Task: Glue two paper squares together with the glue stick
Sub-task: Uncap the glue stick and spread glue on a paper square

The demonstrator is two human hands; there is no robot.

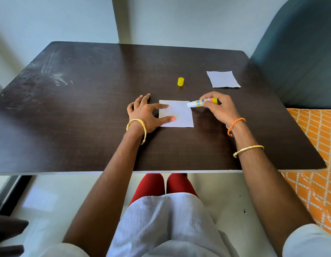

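Observation:
A white paper square (181, 115) lies flat in the middle of the dark table (86, 108). My left hand (146, 114) rests spread on its left edge, thumb and forefinger pressing the sheet down. My right hand (219, 108) grips an uncapped glue stick (202, 102), held nearly level, its white tip touching the square's upper right corner. The stick's yellow cap (180, 82) stands upright on the table beyond the square. A second white paper square (223, 79) lies farther back to the right, untouched.
The table's near edge runs just above my knees. A teal padded seat back (298, 52) stands at the right, with an orange patterned cushion (316, 145) beside the table's right edge. A pale wall with a post rises behind the table.

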